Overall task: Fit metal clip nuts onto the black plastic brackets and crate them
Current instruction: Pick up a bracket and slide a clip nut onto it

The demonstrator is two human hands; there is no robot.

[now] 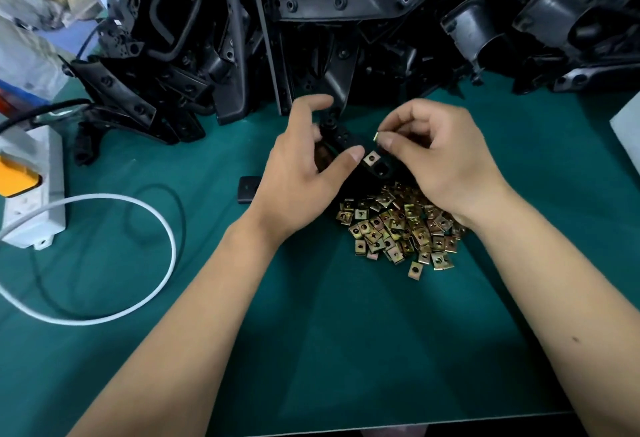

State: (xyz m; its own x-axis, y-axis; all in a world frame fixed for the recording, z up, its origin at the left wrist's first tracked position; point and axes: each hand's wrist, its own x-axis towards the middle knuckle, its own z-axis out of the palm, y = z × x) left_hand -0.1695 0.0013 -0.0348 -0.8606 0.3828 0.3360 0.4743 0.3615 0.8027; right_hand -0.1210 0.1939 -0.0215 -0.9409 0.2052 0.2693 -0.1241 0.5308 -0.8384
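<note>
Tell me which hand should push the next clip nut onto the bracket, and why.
Right. The right hand already pinches a clip nut at its fingertips, just above the bracket, while the left hand grips and steadies that bracket. One fitted nut already sits on it.

No legible text (anywhere in view)

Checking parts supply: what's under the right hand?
The loose clip nuts pile on the green mat runs under the right hand and wrist. How far it extends beneath is covered.
</note>
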